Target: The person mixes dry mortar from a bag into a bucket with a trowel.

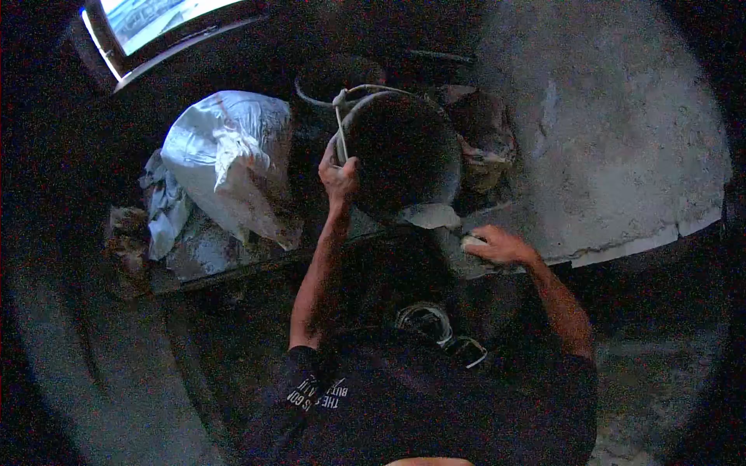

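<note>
A dark round bucket (449, 159) stands tilted toward me on the ledge, its inside too dark to make out. My left hand (339, 180) grips its left rim, thumb over the edge, where the pale handle (339, 124) comes down. In my right hand (499, 246) is a trowel, the fingers wrapped round its light-coloured grip. The trowel's pale, coated blade (430, 216) points left and overlaps the bucket's near rim.
To the left a large white sack (225, 147) leans beside crumpled sacking (167, 213). Behind stands another bucket (315, 99). A torn paper bag (489, 144) sits right of the bucket, beside a broad grey slab (622, 163). Looped cable (426, 317) lies below; a window (167, 27) is upper left.
</note>
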### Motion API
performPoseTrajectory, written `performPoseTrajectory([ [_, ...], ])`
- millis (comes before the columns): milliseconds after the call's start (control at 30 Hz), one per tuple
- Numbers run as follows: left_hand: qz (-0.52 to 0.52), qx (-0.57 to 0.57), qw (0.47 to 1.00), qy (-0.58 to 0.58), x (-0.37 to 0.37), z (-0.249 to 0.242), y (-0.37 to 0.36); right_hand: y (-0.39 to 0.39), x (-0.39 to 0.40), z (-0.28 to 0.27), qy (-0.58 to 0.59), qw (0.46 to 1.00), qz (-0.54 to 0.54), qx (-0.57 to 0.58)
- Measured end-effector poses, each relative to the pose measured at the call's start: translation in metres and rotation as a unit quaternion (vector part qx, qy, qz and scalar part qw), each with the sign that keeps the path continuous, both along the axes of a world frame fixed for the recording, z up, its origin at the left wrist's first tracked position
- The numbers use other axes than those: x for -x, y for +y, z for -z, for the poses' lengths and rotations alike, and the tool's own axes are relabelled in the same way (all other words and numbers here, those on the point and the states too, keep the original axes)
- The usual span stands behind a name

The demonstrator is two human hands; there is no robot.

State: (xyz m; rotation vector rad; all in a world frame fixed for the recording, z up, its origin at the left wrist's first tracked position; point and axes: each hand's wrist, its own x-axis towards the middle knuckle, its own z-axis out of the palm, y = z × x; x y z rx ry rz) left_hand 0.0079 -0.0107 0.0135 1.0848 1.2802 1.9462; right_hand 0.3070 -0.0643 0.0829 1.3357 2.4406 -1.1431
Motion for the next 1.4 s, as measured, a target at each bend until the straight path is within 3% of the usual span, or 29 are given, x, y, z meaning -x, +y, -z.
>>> performPoseTrajectory([
  [133,0.005,0.005,1.0,-0.019,0.001,0.011,0.0,0.018,0.012,-0.002,-0.011,0.999,-0.047,0.014],
  [233,0.013,-0.004,0.999,-0.046,0.005,0.009,-0.005,0.028,0.022,-0.011,0.04,0.999,0.017,-0.009],
  [267,0.011,0.013,0.998,-0.059,0.005,0.007,-0.008,0.035,0.019,0.003,0.073,0.977,0.003,-0.199],
  [300,0.008,0.029,0.997,-0.071,0.006,0.002,-0.01,0.037,0.025,0.003,0.105,0.918,-0.012,-0.382],
  [333,0.003,0.026,0.997,-0.07,0.008,0.006,-0.006,0.034,0.035,-0.002,0.086,0.934,0.046,-0.344],
  [400,-0.031,-0.049,0.997,-0.047,0.01,0.023,0.002,0.051,0.053,0.014,0.055,0.931,0.007,-0.36],
  [467,-0.016,-0.017,0.999,-0.031,0.006,0.006,-0.013,0.04,0.065,0.021,0.021,0.93,-0.015,-0.367],
  [533,-0.009,-0.007,1.0,-0.011,0.008,-0.006,-0.008,0.039,0.083,0.004,-0.18,0.913,0.003,-0.366],
  [600,-0.02,-0.017,0.996,-0.086,0.005,0.003,-0.008,0.042,0.08,0.012,-0.165,0.895,0.003,-0.414],
  [667,-0.041,-0.017,0.996,-0.075,0.009,0.014,0.0,0.049,0.073,0.018,-0.148,0.876,0.006,-0.46],
  [733,-0.064,-0.019,0.996,-0.063,0.014,0.015,0.002,0.058,0.063,0.02,-0.038,0.875,0.009,-0.482],
  [767,-0.055,-0.014,0.994,-0.089,0.016,0.014,0.002,0.066,0.055,0.03,-0.038,0.874,0.011,-0.484],
  [833,-0.041,-0.009,0.993,-0.114,0.016,0.015,-0.002,0.071,0.05,0.042,0.075,0.855,-0.04,-0.511],
  [867,-0.059,-0.003,0.993,-0.104,0.018,0.015,-0.001,0.076,0.046,0.043,0.076,0.853,-0.041,-0.514],
  [933,-0.08,0.002,0.992,-0.093,0.025,0.021,0.005,0.064,0.063,0.012,0.052,0.972,0.098,-0.205],
  [967,-0.088,0.011,0.993,-0.073,0.029,0.029,0.007,0.067,0.06,0.02,0.053,0.973,0.098,-0.204],
  [1033,-0.098,0.018,0.994,-0.053,0.034,0.028,0.007,0.073,0.058,0.027,0.072,0.869,-0.005,-0.489],
  [1133,-0.06,0.038,0.994,-0.077,0.039,0.029,0.005,0.061,0.072,-0.021,0.089,0.915,0.056,-0.39],
  [1233,-0.091,0.045,0.994,-0.05,0.041,0.037,0.011,0.045,0.084,-0.075,0.082,0.91,0.099,-0.394],
  [1267,-0.088,0.05,0.994,-0.046,0.042,0.043,0.014,0.042,0.09,-0.088,0.14,0.898,0.075,-0.411],
  [1300,-0.084,0.053,0.994,-0.042,0.044,0.046,0.017,0.045,0.092,-0.083,0.139,0.899,0.072,-0.41],
  [1367,-0.084,0.048,0.993,-0.069,0.045,0.034,0.019,0.06,0.09,-0.048,0.027,0.866,0.08,-0.494],
  [1400,-0.067,0.08,0.991,-0.084,0.047,0.03,0.021,0.075,0.089,-0.017,0.098,0.896,0.056,-0.429],
])
